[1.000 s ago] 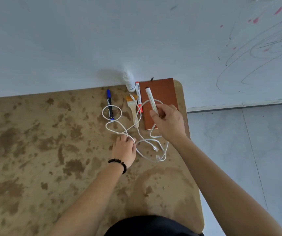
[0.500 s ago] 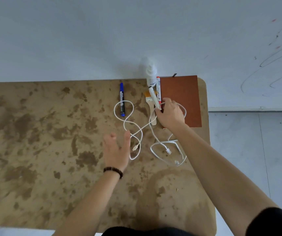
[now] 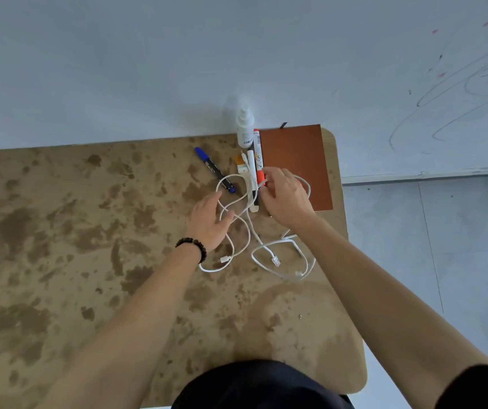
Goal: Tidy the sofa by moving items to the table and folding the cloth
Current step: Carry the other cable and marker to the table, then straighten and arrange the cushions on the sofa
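Pen (image 3: 252,175) now lies on desk (image 3: 89,231), just left of right grip (image 3: 284,199); its closure indeterminate. Left grip (image 3: 210,224), spread, lowered onto cable (image 3: 225,259).

The stained table (image 3: 74,246) bears white cables (image 3: 275,261), a blue marker (image 3: 214,169), a bottle (image 3: 244,129) and a notebook (image 3: 296,160).

- Left hand (image 3: 210,222): palm down, fingers straight and slightly spread, thumb out toward the right hand. Grips nothing.
- Left wrist: dark bead bracelet (image 3: 192,246) just behind the hand.
- Right hand (image 3: 287,199): back up, fingers (image 3: 269,175) bent, tips bunched just ahead of the left fingertips. Cannot tell if they pinch anything.
- Forearms bare, converging toward the fingers. Hands near, not touching.
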Tool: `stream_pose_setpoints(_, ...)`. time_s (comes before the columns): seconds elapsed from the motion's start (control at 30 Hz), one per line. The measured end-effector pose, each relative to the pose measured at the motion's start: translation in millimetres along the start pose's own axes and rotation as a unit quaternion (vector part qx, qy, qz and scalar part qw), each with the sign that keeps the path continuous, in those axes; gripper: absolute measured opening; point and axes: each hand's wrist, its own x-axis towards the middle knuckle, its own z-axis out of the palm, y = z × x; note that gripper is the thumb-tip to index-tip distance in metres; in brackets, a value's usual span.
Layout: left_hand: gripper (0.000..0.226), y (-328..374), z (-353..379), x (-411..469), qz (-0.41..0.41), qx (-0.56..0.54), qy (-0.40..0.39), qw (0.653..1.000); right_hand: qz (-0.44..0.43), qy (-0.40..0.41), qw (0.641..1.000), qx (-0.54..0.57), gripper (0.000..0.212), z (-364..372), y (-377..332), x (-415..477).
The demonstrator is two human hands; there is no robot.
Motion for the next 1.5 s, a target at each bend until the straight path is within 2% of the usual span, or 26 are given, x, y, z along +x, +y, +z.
stream_pose_setpoints(0.2, 0.05, 5.3, -26.5, -52.3, 0.04, -0.113, 0.088, 0.989, -0.01, 0.091, 0.994, 0.055, 0.034, -39.4, -4.5, -48.1)
stream_pose_setpoints(0.33, 0.053, -0.9, -31.6, -117.5, 0.057, -0.171, 0.118, 0.976, 0.032, 0.128, 0.986, 0.106, 0.034, -50.9, 14.1, -122.3)
stream_pose_setpoints(0.47, 0.048, -1.2, -25.7, -192.7, 0.039, -0.19, 0.147, 0.97, 0.057, 0.148, 0.974, 0.163, 0.034, -48.8, 30.0, -207.0)
stream_pose_setpoints(0.57, 0.059, 3.1, -17.0, -235.0, 0.024, -0.219, 0.184, 0.958, 0.047, 0.126, 0.973, 0.188, 0.037, -48.9, 46.3, -241.8)
stream_pose_setpoints(0.67, 0.049, 13.6, -4.4, -268.3, -0.01, -0.239, 0.238, 0.941, 0.004, 0.089, 0.977, 0.191, 0.056, -59.3, 65.0, -246.0)
stream_pose_setpoints(0.8, 0.053, 28.2, 19.7, -315.8, -0.07, -0.238, 0.317, 0.915, -0.046, 0.063, 0.98, 0.183, 0.049, -63.1, 79.3, -232.4)
stream_pose_setpoints(0.93, 0.047, 25.0, 30.1, -376.4, -0.11, -0.2, 0.378, 0.897, -0.13, -0.035, 0.979, 0.153, 0.04, -42.3, 53.3, -240.1)
stream_pose_setpoints(1.03, 0.044, 15.8, 19.7, -421.6, -0.117, -0.206, 0.443, 0.865, -0.229, -0.1, 0.961, 0.122, 0.051, -24.7, 10.4, -259.1)
stream_pose_setpoints(1.23, 0.05, -34.6, 12.2, -515.8, -0.127, -0.24, 0.573, 0.773, -0.353, -0.205, 0.91, 0.077, 0.058, 14.2, -79.6, -314.3)
stream_pose_setpoints(1.4, 0.05, -111.3, 32.9, -614.5, -0.159, -0.261, 0.636, 0.708, -0.403, -0.222, 0.885, 0.073, 0.055, 78.8, -150.4, -391.9)
stream_pose_setpoints(1.5, 0.051, -165.3, 47.0, -686.3, -0.19, -0.287, 0.665, 0.663, -0.401, -0.277, 0.87, 0.068, 0.051, 135.2, -188.8, -460.8)
